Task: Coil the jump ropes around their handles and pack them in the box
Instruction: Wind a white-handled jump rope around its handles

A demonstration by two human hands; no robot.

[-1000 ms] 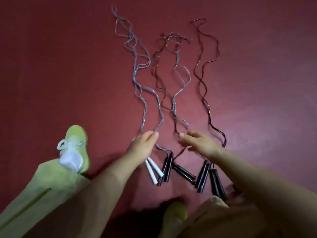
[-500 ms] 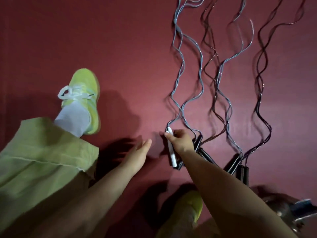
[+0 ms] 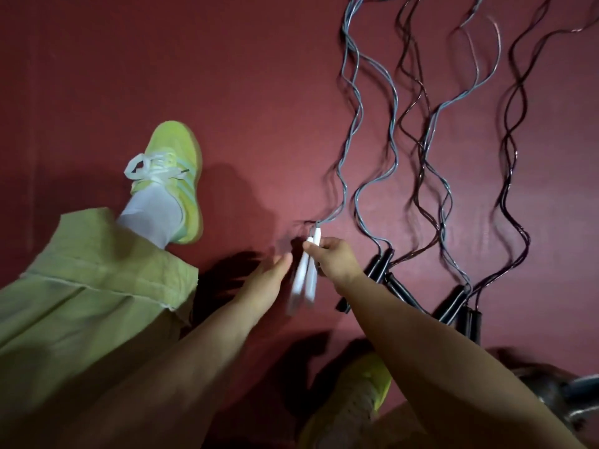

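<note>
— Right hand (image 3: 337,260)?
— Closed around the pair of white handles (image 3: 306,273), fingers curled over their upper part, thumb side toward the left hand. Handles side by side, tilted, lower ends hanging free and blurred, lifted off the floor as far as can be told.

— Left hand (image 3: 269,280)?
— Spread, holding nothing. Fingers straight, tips just beside the white handles; touching or not, cannot tell.

— Rope on those handles?
— Grey rope (image 3: 353,131), leaving the handle tops and running away up the red floor (image 3: 259,76) in two wavy strands, out past the top edge.

— Other ropes?
— Lying on the floor to the right. First a pair of black handles (image 3: 377,270) just beside the right wrist, partly hidden by the forearm, with a dark rope (image 3: 418,102) snaking upward. Then more black handles (image 3: 453,303) farther right, close together, with a second grey strand (image 3: 479,82) and a black rope (image 3: 515,157) wavy alongside. Which strand belongs to which handle, hard to say where they cross.

— Box?
— Not made out; only a dark blurred shape (image 3: 557,393) at the lower right corner, unclear what.

— Around the hands?
— Lime shoe (image 3: 175,170) with white laces planted on the floor to the left, well apart from the ropes, green trouser leg (image 3: 81,286) below it. Second lime shoe (image 3: 363,390) low in the middle, under the right forearm.
</note>
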